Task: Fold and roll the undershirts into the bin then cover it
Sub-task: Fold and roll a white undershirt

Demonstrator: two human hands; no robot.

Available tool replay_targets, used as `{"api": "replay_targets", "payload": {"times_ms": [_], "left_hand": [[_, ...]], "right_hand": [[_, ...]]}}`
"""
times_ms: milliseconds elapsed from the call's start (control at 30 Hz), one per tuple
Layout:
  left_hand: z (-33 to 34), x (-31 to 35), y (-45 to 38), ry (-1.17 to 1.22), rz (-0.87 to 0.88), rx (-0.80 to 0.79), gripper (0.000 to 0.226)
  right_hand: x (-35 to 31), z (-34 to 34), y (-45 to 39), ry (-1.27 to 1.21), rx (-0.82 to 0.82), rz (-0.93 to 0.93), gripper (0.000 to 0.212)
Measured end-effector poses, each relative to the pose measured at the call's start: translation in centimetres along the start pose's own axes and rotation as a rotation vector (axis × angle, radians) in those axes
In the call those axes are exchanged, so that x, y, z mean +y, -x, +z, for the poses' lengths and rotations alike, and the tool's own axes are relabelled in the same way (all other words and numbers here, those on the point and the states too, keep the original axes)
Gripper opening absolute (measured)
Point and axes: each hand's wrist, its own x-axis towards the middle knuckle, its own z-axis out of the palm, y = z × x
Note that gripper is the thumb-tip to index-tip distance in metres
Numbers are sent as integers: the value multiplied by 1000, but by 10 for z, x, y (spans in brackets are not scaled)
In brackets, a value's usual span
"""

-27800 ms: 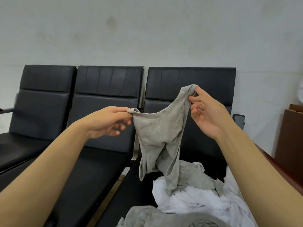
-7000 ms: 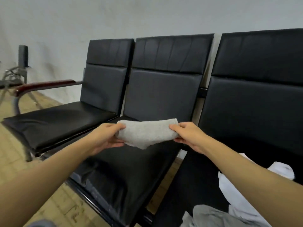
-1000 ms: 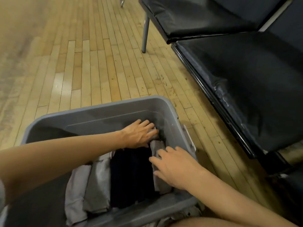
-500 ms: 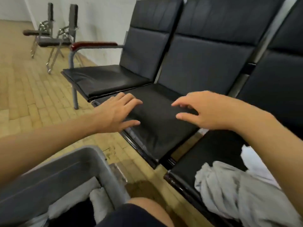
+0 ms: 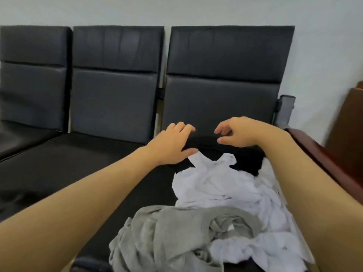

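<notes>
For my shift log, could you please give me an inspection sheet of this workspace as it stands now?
Surface: black padded bench seat, three joined chairs.
Job's things: crumpled white undershirts; crumpled grey undershirt nearest; a dark garment behind; bin and lid not in view.
Clutter: nothing seen.
Hands: left hand and right hand both empty, fingers loosely bent, above the pile's far end.
Cables: nothing seen.
Surroundings: pale wall; reddish wooden armrest.

A row of black padded seats (image 5: 117,91) stands against a plain pale wall (image 5: 176,10). At the row's right end are a reddish wooden armrest (image 5: 322,154) and, beyond it, brown wooden furniture (image 5: 349,122).
</notes>
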Motion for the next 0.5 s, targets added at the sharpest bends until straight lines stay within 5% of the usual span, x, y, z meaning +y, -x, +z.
{"api": "replay_targets", "payload": {"times_ms": [367,500], "left_hand": [[90,4,-16,56,104,-257,65],[100,8,-19,126,131,-296,38]], "right_hand": [[46,68,-26,-47,-359,117,60],[35,71,-33,-38,-424,142,67]]}}
